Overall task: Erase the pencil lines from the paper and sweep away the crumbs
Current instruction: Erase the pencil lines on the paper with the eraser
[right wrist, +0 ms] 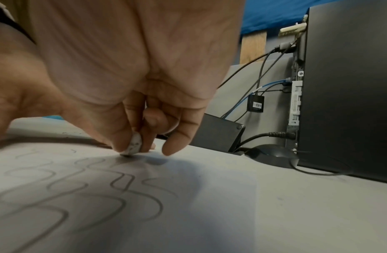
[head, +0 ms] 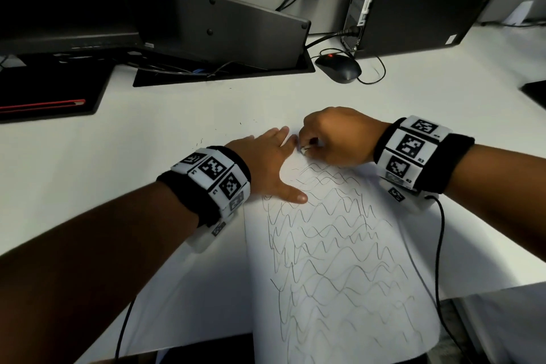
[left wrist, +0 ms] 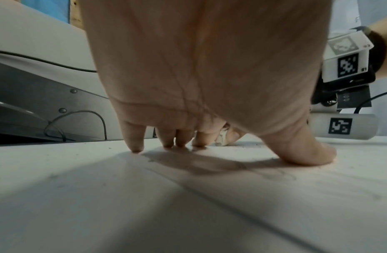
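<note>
Erasing has barely begun: the right hand [head: 336, 139] pinches a worn eraser [right wrist: 134, 144] against the paper's [head: 339, 260] far edge on the table [head: 147, 156], the left hand [head: 266, 162] presses flat-fingered alongside, and the strokes should next work down the wavy pencil lines [head: 325, 233].

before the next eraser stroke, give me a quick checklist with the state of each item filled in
1. Eraser held: ok, the right hand pinches it between thumb and fingers.
2. Eraser on the paper: ok, its tip touches the sheet near the far end.
3. Paper pinned: ok, the left hand presses flat on the far left corner, fingers straight.
4. Left fingers out of the stroke path: not ok, they lie right beside the eraser.
5. Pencil lines gone: not ok, wavy lines cover most of the sheet.
6. Crumbs swept: not ok, dark specks lie on the table past the left hand.
</note>
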Available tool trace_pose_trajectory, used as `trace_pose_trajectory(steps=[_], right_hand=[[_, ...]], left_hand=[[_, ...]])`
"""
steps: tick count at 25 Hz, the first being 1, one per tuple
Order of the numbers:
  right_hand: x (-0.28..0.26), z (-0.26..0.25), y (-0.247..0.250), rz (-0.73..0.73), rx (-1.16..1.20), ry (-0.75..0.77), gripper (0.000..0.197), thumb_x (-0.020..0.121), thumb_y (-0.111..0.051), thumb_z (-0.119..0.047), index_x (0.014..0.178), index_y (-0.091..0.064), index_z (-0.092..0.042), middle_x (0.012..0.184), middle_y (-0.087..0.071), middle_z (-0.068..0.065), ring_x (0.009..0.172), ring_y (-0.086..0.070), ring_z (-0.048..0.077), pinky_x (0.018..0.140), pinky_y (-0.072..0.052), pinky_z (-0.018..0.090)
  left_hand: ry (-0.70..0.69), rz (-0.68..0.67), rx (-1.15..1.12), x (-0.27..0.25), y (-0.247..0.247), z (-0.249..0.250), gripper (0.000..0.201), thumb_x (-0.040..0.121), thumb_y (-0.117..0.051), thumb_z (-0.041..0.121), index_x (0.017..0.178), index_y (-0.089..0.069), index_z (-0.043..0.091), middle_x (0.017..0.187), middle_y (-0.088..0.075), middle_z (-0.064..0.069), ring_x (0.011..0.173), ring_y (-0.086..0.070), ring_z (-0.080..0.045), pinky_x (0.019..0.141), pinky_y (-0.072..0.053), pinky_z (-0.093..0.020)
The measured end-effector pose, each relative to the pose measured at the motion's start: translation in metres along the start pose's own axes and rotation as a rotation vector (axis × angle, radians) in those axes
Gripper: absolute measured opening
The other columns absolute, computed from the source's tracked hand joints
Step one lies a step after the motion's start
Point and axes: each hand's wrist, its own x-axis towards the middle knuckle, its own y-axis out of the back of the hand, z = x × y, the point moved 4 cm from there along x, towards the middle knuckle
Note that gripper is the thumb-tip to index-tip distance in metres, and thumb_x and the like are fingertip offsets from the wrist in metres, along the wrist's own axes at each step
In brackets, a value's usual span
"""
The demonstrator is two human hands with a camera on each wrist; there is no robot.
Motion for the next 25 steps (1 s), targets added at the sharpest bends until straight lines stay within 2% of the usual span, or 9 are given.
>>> trace_pose_trajectory(steps=[4,8,10,12,16,18,20,23,25], right_hand=[[-0.012,-0.026,-0.010,-0.086,-0.044,0.178,0.017,0.086,-0.054,-0.022,0.095,-0.068,-0.024,0.102,-0.062,-0.009,0.088,-0.059,0.014,0.069,-0.039,0.025],[-0.003,-0.004,0.005,-0.058,-0.020,0.028,0.019,0.086,-0.056,-0.024,0.098,-0.071,-0.024,0.098,-0.065,-0.008,0.090,-0.061,0.018,0.072,-0.036,0.025],[-0.004,-0.012,-0.001,-0.056,-0.063,0.084,0.019,0.085,-0.055,-0.024,0.095,-0.070,-0.023,0.097,-0.064,-0.007,0.089,-0.061,0.018,0.072,-0.043,0.027],[-0.010,-0.026,-0.010,-0.133,-0.041,0.175,0.016,0.086,-0.054,-0.026,0.092,-0.069,-0.023,0.096,-0.064,-0.009,0.085,-0.060,0.014,0.072,-0.044,0.027],[-0.007,-0.005,0.007,-0.044,-0.014,0.020,0.019,0.086,-0.057,-0.026,0.099,-0.071,-0.024,0.096,-0.064,-0.009,0.089,-0.060,0.016,0.071,-0.033,0.023],[-0.009,-0.014,0.000,-0.053,-0.044,0.110,0.020,0.085,-0.056,-0.024,0.100,-0.070,-0.023,0.098,-0.064,-0.007,0.089,-0.061,0.016,0.071,-0.037,0.024],[-0.014,-0.027,-0.008,-0.132,-0.028,0.179,0.019,0.086,-0.056,-0.027,0.099,-0.070,-0.025,0.099,-0.064,-0.009,0.088,-0.060,0.013,0.072,-0.042,0.026],[-0.009,-0.009,0.005,-0.069,-0.027,0.039,0.017,0.087,-0.057,-0.029,0.099,-0.070,-0.025,0.094,-0.063,-0.010,0.087,-0.059,0.014,0.072,-0.033,0.024],[-0.010,-0.011,0.002,-0.044,-0.062,0.067,0.017,0.086,-0.057,-0.028,0.096,-0.069,-0.022,0.091,-0.059,-0.011,0.083,-0.057,0.013,0.070,-0.037,0.026]], left_hand=[[-0.008,-0.018,-0.047,0.002,-0.002,-0.004,0.109,0.075,-0.055,0.080,0.159,-0.008,0.029,0.166,0.012,-0.001,0.153,0.007,-0.014,0.124,-0.011,-0.045],[-0.004,-0.009,-0.012,0.001,-0.003,-0.002,0.115,0.076,-0.052,0.081,0.159,0.004,0.024,0.166,0.012,-0.001,0.153,0.005,-0.015,0.123,-0.012,-0.044],[-0.004,-0.007,-0.022,0.001,-0.003,-0.003,0.115,0.076,-0.053,0.081,0.159,0.002,0.025,0.166,0.013,-0.001,0.153,0.006,-0.015,0.123,-0.012,-0.044],[-0.008,-0.019,-0.046,0.002,-0.004,-0.004,0.113,0.075,-0.054,0.081,0.160,-0.002,0.027,0.166,0.013,-0.001,0.153,0.007,-0.014,0.124,-0.010,-0.045],[0.000,-0.030,0.009,0.001,-0.003,-0.003,0.117,0.077,-0.050,0.082,0.159,0.008,0.022,0.165,0.014,-0.001,0.152,0.008,-0.015,0.124,-0.009,-0.044],[-0.008,-0.030,-0.013,0.001,-0.004,-0.004,0.116,0.076,-0.051,0.082,0.159,0.005,0.023,0.166,0.014,-0.001,0.152,0.009,-0.014,0.124,-0.009,-0.045],[-0.014,-0.036,-0.037,0.002,-0.004,-0.006,0.115,0.075,-0.053,0.082,0.159,0.001,0.025,0.166,0.014,-0.001,0.152,0.008,-0.014,0.124,-0.009,-0.046],[-0.007,-0.039,0.000,0.001,-0.004,-0.005,0.118,0.076,-0.051,0.082,0.159,0.007,0.022,0.165,0.015,-0.001,0.152,0.009,-0.014,0.124,-0.010,-0.045],[-0.005,-0.041,-0.004,0.000,-0.004,-0.005,0.118,0.076,-0.051,0.082,0.159,0.008,0.022,0.165,0.016,-0.001,0.152,0.009,-0.014,0.124,-0.009,-0.045]])
